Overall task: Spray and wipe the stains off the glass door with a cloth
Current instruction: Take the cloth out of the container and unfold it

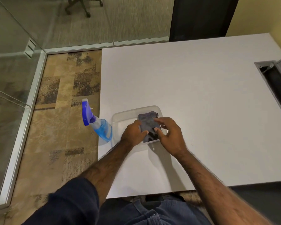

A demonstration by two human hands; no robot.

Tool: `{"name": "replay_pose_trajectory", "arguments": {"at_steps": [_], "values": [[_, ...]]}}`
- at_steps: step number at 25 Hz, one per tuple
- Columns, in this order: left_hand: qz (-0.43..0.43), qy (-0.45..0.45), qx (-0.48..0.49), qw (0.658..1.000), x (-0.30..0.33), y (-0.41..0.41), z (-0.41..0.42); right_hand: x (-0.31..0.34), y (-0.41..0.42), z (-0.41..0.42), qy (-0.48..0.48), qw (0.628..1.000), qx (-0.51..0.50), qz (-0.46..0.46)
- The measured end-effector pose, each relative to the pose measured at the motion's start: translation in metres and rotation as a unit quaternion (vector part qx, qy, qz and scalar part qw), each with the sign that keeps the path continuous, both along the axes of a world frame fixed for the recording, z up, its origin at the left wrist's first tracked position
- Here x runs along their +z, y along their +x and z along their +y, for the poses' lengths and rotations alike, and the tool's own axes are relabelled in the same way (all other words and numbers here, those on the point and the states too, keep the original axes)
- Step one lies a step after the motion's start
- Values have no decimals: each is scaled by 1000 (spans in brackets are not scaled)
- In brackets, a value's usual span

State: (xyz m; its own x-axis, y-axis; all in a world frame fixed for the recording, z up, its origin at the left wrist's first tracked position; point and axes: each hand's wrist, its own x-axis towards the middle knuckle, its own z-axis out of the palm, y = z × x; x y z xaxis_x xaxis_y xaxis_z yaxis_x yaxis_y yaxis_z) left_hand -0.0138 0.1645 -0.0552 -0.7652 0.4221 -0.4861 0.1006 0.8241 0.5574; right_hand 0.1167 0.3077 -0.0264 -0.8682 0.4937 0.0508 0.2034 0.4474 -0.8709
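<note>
A folded grey cloth [147, 120] lies in a clear plastic tray [120, 116] near the left edge of the white table [193, 88]. My left hand [133, 134] holds the cloth's left side with thumb and fingers. My right hand [170, 135] grips its right side, the thumb pressing on top. A spray bottle [98, 125] with a blue trigger head and blue liquid stands at the table's left edge, just left of the tray. The glass door [10, 75] and glass walls stand at the left and far side.
A metal floor frame [31, 101] runs under the glass at the left. An open grey cable box [276, 85] is set in the table at the right. An office chair base [83, 4] shows beyond the glass. Patterned carpet [63, 111] lies between table and door.
</note>
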Motion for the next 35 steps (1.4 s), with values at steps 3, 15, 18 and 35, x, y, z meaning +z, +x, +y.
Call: {"name": "replay_pose_trajectory", "arguments": {"at_steps": [3,15,18,35], "values": [[-44,24,79,996,0,-2,16,3,4,4,-21,1000,-7,22],[-208,169,267,926,33,-8,22,26,18,21,-38,997,52,34],[-233,201,281,909,63,-6,12,35,19,21,-17,994,101,36],[-217,293,185,913,143,34,-60,116,5,-9,-69,986,145,37]]}}
